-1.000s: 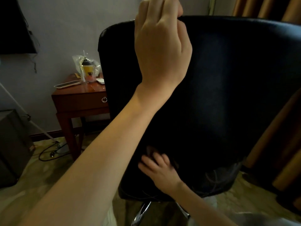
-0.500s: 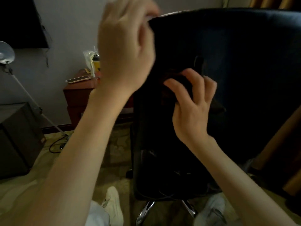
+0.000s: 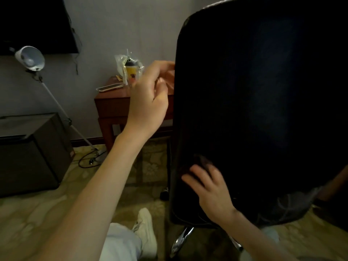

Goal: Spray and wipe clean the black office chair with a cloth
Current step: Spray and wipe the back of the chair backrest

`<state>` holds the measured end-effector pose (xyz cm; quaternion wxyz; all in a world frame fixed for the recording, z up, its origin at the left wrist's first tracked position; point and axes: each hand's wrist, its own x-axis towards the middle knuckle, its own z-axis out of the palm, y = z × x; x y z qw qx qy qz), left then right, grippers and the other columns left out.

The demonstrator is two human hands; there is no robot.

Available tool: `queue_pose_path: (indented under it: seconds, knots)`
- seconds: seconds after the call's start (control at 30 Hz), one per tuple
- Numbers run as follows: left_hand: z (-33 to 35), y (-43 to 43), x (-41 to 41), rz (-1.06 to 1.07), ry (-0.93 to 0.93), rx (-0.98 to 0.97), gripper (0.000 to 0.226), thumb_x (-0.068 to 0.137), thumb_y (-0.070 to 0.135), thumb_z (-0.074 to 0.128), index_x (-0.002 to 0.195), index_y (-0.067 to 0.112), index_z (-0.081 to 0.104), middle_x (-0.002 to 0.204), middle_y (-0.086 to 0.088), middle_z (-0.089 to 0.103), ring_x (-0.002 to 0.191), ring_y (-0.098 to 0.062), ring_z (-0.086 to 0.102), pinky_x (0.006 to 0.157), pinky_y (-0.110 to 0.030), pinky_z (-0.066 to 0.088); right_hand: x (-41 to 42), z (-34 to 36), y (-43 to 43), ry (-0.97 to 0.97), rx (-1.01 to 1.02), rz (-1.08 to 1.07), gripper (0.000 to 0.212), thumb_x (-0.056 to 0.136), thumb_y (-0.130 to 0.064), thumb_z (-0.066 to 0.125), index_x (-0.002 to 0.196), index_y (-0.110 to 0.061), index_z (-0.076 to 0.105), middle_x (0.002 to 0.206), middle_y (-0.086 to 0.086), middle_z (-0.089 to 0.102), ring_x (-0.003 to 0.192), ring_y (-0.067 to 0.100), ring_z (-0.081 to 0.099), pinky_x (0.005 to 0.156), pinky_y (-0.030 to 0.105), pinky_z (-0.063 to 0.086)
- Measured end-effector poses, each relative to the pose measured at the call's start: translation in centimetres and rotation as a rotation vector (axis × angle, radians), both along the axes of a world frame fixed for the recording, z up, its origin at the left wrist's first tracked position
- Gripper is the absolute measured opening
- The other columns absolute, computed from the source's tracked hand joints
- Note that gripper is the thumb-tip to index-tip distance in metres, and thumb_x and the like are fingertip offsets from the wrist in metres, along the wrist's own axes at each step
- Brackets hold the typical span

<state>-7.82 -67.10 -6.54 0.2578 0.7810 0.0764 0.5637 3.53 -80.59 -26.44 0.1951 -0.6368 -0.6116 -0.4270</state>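
Head view: a person stands behind a black chair with both hands at its back.
Right hand (image 3: 211, 189): spread nearly flat, fingers pressing a cloth against the lower left of the backrest; it pushes rather than clasps.
Cloth (image 3: 202, 161): a dark patch under and just above the fingertips, hard to separate from the upholstery.
Left hand (image 3: 149, 98): half-curled at the backrest's left edge, fingertips meeting or slipping behind it; blurred, so a real grip cannot be confirmed.
Chair (image 3: 263, 110): black and glossy, its back towards the camera and filling the right of the frame, with a chrome base (image 3: 181, 240) below.
Step in hand: wiping the lower backrest, judged from the flat press.
Doing it well: steady the swivelling back at its edge, keep the palm flat, overlap the strokes, and work along the seam and bottom lip where grime probably gathers.
Risk: dark cloth on a dark surface makes missed patches easy.
Side table (image 3: 114, 108): wooden, beyond the left hand; it carries a bagged bottle (image 3: 130, 69) and a flat remote-like slab (image 3: 109, 87).
Floor lamp (image 3: 31, 58): leaning at far left.
Writing: none readable; the bottle's yellow label shows only a dark smudge.
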Motion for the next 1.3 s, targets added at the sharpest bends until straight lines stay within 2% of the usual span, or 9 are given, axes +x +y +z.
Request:
queue_pose_path:
  seconds: [0.1,0.2,0.4,0.6,0.73,0.87,1.0,1.1,1.3]
  knots:
    - [-3.6,1.4,-0.2,-0.002,0.083,-0.093,0.036,0.088,-0.005,0.037,0.104,0.014,0.062,0.092,-0.002,0.065,0.08,-0.016,0.063,0.074,-0.035,0.053,-1.8,7.4,0.9,0.094,0.308,0.088,0.039,0.085,-0.005,0.049,0.12,-0.022,0.05,0.128,0.006,0.039,0.108,0.035,0.038,0.09,0.041,0.039]
    - [-8.6,2.8,-1.8,0.087,0.154,-0.278,0.038,0.085,-0.01,0.039,0.099,0.016,0.063,0.092,0.004,0.064,0.08,-0.007,0.061,0.072,-0.018,0.05,-3.2,12.0,3.1,0.035,0.339,-0.006,0.035,0.088,-0.012,0.048,0.12,-0.025,0.049,0.131,0.002,0.035,0.113,0.033,0.032,0.091,0.042,0.034]
    - [-20.4,3.7,-8.4,0.344,0.253,-0.514,0.037,0.09,-0.007,0.041,0.096,0.024,0.06,0.092,0.009,0.062,0.079,-0.006,0.06,0.064,-0.015,0.046,-3.1,2.8,5.5,-0.178,-0.138,-0.155,0.042,0.07,-0.028,0.058,0.111,-0.02,0.064,0.131,0.004,0.04,0.117,0.03,0.033,0.091,0.042,0.027]
    - [-28.2,1.6,-11.0,0.357,0.371,-0.641,0.04,0.087,-0.01,0.043,0.094,0.025,0.061,0.094,0.012,0.062,0.086,-0.003,0.06,0.072,-0.018,0.047,-4.8,-7.9,4.5,-0.045,-0.63,-0.226,0.062,0.044,-0.028,0.087,0.103,-0.018,0.071,0.118,0.006,0.063,0.111,0.031,0.039,0.089,0.043,0.031]
    - [-30.1,0.5,-9.4,0.285,0.421,-0.655,0.037,0.09,-0.005,0.043,0.098,0.027,0.059,0.096,0.014,0.06,0.09,0.002,0.058,0.074,-0.014,0.047,-5.5,-4.9,3.7,0.069,-0.358,-0.119,0.066,0.05,-0.014,0.084,0.112,-0.02,0.062,0.125,0.009,0.052,0.11,0.037,0.045,0.09,0.045,0.047]
    - [-32.5,-0.5,-7.6,0.241,0.418,-0.733,0.038,0.089,-0.008,0.042,0.094,0.025,0.059,0.093,0.006,0.061,0.09,-0.012,0.06,0.075,-0.016,0.045,-4.7,3.8,3.4,0.114,0.221,-0.035,0.032,0.086,-0.005,0.052,0.113,-0.023,0.052,0.125,0.006,0.039,0.11,0.035,0.034,0.09,0.043,0.037]
    - [-33.0,-1.8,-6.4,0.2,0.444,-0.705,0.039,0.091,-0.007,0.044,0.094,0.03,0.056,0.091,0.014,0.057,0.09,-0.006,0.058,0.073,-0.004,0.043,-3.0,6.1,5.6,0.164,0.379,-0.092,0.027,0.099,-0.016,0.033,0.115,-0.027,0.052,0.128,0.001,0.034,0.115,0.033,0.033,0.094,0.044,0.035]
    - [-33.1,-1.8,-6.0,0.222,0.423,-0.769,0.046,0.091,-0.006,0.044,0.092,0.039,0.053,0.094,0.018,0.057,0.093,-0.001,0.057,0.075,-0.007,0.044,-2.2,0.3,6.2,-0.002,0.18,-0.144,0.038,0.092,-0.014,0.031,0.122,-0.027,0.049,0.131,0.003,0.034,0.116,0.034,0.039,0.092,0.045,0.031]
    - [-33.3,-1.1,-6.3,0.24,0.367,-0.863,0.034,0.091,-0.005,0.042,0.099,0.021,0.063,0.098,0.008,0.061,0.093,-0.009,0.06,0.079,-0.025,0.049,-2.3,-14.3,4.1,-0.242,-0.762,-0.123,0.065,0.052,-0.044,0.078,0.115,-0.033,0.066,0.128,-0.008,0.058,0.111,0.024,0.042,0.088,0.038,0.031]
